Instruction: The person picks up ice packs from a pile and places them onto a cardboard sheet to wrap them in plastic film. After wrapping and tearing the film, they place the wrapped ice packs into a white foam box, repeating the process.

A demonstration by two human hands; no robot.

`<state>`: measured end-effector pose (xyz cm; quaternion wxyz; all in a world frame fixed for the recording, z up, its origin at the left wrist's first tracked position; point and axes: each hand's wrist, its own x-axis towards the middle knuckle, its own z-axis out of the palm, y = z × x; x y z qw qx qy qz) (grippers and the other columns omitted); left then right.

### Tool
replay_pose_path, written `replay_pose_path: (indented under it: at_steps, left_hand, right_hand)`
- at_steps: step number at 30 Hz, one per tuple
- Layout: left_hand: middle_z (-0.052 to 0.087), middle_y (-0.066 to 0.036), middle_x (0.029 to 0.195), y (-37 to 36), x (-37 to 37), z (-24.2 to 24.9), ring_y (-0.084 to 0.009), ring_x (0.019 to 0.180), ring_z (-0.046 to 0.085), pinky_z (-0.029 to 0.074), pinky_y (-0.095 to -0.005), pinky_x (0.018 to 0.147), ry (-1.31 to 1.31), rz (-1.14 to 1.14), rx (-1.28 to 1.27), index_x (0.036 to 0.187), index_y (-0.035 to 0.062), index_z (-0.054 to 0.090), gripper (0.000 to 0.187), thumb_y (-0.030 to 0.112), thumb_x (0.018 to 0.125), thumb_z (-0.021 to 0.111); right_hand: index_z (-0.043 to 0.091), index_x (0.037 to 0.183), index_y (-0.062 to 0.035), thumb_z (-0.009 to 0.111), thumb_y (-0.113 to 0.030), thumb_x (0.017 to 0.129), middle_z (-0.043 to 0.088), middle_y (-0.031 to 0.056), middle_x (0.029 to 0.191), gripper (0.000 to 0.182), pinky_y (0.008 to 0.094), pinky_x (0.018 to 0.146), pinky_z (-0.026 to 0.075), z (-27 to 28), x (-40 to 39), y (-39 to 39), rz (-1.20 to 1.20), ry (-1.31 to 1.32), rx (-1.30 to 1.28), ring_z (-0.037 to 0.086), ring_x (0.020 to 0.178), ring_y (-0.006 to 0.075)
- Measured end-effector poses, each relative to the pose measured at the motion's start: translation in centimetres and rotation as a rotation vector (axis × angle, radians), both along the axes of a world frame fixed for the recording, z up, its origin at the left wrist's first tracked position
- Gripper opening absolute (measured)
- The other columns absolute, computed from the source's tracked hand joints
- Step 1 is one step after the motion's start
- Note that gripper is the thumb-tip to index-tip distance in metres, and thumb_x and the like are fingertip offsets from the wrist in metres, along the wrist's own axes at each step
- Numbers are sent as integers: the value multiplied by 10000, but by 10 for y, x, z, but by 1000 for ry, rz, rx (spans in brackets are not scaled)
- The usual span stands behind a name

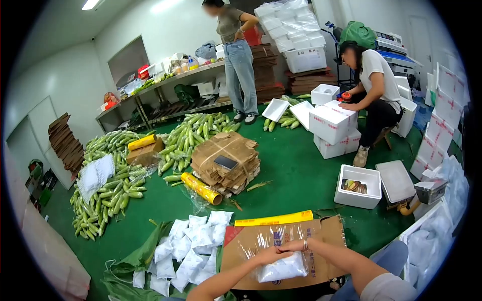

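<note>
On a flat cardboard sheet [234, 268] in front of me lies a white pack [283, 270] under clear plastic film [258, 244]. The film stretches over the board toward a yellow film roll [273, 218] at its far edge. My left hand [271, 254] is closed at the pack's upper edge, on the film. Meeting it from the right, my right hand [293, 245] is also closed on the film, with a bracelet at the wrist. Fingertips of both hands are partly hidden. Left of the board, several white pillow-shaped packs [193, 246] lie on a green sack [131, 268].
Corn piles [113, 193] cover the floor at left. A tied cardboard stack [226, 155] with a phone [226, 161] on top stands ahead, beside another film roll [201, 188]. At right are foam boxes [357, 198] and a seated person [376, 90]; another person [238, 60] stands behind.
</note>
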<state>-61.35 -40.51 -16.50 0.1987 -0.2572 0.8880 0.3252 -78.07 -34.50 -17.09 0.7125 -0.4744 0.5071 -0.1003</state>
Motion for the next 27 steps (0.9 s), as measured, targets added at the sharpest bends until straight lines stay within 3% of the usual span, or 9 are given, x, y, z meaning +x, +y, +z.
replay_pose_path:
  at_steps: [2, 5, 9, 12, 17, 20, 22, 24, 27]
  left_hand:
    - [682, -135, 867, 24, 10, -60, -266, 685, 665, 529, -349, 636, 474, 326, 626, 1137, 56, 623, 671, 656, 863, 494]
    - [653, -109, 847, 90, 46, -26, -227, 664, 643, 510, -309, 567, -106, 503, 1474, 1179, 87, 584, 616, 622, 891, 482]
    - [648, -131, 848, 179, 94, -27, -236, 656, 642, 514, -316, 550, -263, -11, 1162, 1163, 78, 588, 643, 644, 880, 475]
    - [645, -147, 848, 209, 130, -22, -243, 651, 641, 517, -321, 537, -216, 109, 1116, 1151, 71, 590, 663, 660, 871, 470]
    - [639, -174, 848, 205, 165, 20, -255, 641, 639, 523, -329, 516, 213, 881, 1663, 1131, 60, 595, 698, 687, 857, 461]
    - [615, -175, 932, 194, 144, 94, -291, 809, 653, 562, -372, 638, 738, 696, 2017, 1238, 74, 492, 570, 558, 948, 410]
    - [569, -155, 1150, 213, 128, 154, -245, 1057, 561, 452, -356, 910, 1012, 1203, 979, 1282, 31, 454, 614, 535, 1001, 244]
    - [531, -203, 1243, 215, 128, 112, -279, 1123, 529, 393, -354, 968, 1069, 979, 187, 1287, -36, 408, 444, 310, 1009, 393]
    - [598, -232, 1095, 178, 115, 107, -311, 990, 595, 445, -389, 887, 1187, 1341, -216, 1249, -63, 427, 414, 249, 979, 456]
  right_hand:
    - [385, 1429, -81, 335, -508, 991, 295, 108, 1518, 614, 339, 1137, 204, -53, 6, -2, 180, -133, -526, 310, 1364, 204]
    - [355, 1444, -98, 373, -505, 977, 285, 113, 1523, 620, 384, 1158, 139, -88, 13, 20, 84, 161, -730, 241, 1408, 254]
    - [413, 1403, -84, 406, -472, 964, 297, 136, 1513, 586, 446, 1147, 134, -77, 36, 52, -25, 377, -820, 223, 1415, 284]
    - [441, 1369, -48, 382, -420, 976, 321, 150, 1494, 545, 433, 1145, 144, -12, 53, 91, 91, 820, -1027, 292, 1379, 300]
    - [566, 1150, -35, 481, -216, 951, 589, 123, 1121, 282, 367, 1001, 364, 125, 122, 189, -203, -428, -798, 507, 1140, 240]
    - [574, 919, 3, 443, -220, 965, 609, 123, 916, 262, 338, 798, 455, 95, 122, 168, -671, -65, -697, 573, 853, 196]
    - [588, 999, 21, 428, -248, 975, 609, 129, 805, 314, 379, 681, 447, 97, 122, 142, -1080, 107, -835, 556, 711, 223]
    - [572, 1093, 26, 438, -248, 971, 602, 137, 771, 328, 395, 652, 442, 94, 128, 132, -1230, 83, -944, 550, 666, 243]
    - [343, 1351, 19, 553, -295, 898, 598, 249, 949, 590, 421, 807, 450, 163, 150, 157, -775, 421, -853, 566, 906, 363]
